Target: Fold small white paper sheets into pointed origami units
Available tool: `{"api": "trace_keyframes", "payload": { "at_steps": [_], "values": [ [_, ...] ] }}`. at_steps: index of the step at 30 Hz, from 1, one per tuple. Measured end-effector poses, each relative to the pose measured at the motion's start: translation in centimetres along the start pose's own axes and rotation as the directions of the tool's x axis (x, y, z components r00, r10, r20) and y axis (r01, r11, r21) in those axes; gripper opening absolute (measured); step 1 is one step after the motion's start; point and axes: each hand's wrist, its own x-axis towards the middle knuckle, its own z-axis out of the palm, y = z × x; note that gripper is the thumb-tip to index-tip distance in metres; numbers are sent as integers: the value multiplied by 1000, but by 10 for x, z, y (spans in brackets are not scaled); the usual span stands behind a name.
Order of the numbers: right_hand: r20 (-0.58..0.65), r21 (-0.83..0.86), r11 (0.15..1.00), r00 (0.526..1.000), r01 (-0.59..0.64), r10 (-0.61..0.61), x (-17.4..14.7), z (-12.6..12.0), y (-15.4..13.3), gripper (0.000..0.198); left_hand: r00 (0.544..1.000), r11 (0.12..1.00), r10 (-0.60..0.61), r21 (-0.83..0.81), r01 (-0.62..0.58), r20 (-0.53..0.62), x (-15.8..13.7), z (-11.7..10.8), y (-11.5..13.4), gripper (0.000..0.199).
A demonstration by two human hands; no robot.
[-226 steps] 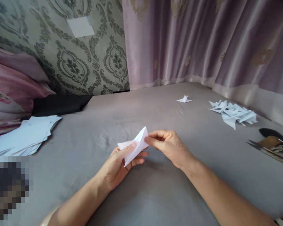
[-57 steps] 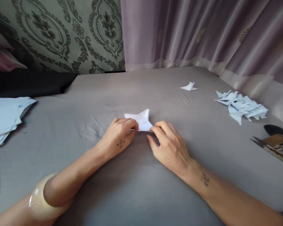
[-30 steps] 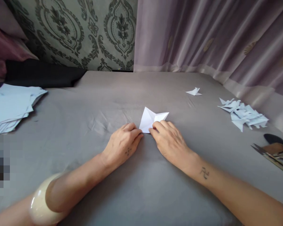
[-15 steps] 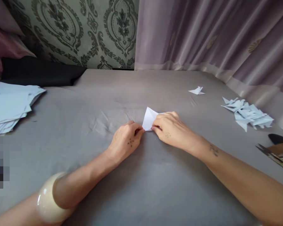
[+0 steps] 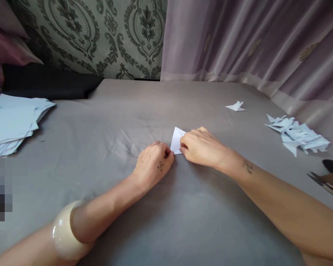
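Note:
A small folded sheet of white paper (image 5: 177, 140) lies on the grey cloth in the middle of the view, its pointed corner facing away from me. My left hand (image 5: 154, 159) pinches the paper's lower left corner between thumb and fingers. On the right side, my right hand (image 5: 201, 146) is closed over the paper, fingers curled and pressed to it. That hand covers the paper's right part, so its full shape is hidden. A cream bangle (image 5: 65, 232) sits on my left forearm.
A stack of white paper (image 5: 12, 122) lies at the left. One folded paper bird (image 5: 235, 106) sits at the back right, near a pile of folded paper pieces (image 5: 299, 135). Scissors (image 5: 323, 181) lie at the right edge. Dark cloth (image 5: 50, 83) is at the back left.
My right hand has shifted slightly left over the paper, covering more of it. My left hand keeps its pinch at the corner. The whole view has shifted a little.

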Motion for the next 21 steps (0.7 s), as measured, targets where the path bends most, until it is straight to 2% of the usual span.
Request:
{"api": "trace_keyframes", "payload": {
  "at_steps": [10,16,21],
  "values": [
    [65,47,999,998,-8,5,5,-9,1,20,999,997,38,60,-40,28,2,0,-4,20],
    [78,56,998,997,1,-5,9,-11,1,21,994,999,-48,-19,50,97,6,-9,0,13],
    [139,31,1000,990,4,-8,14,-16,0,20,990,995,-39,-82,50,134,13,-12,-8,12]
  ]
}}
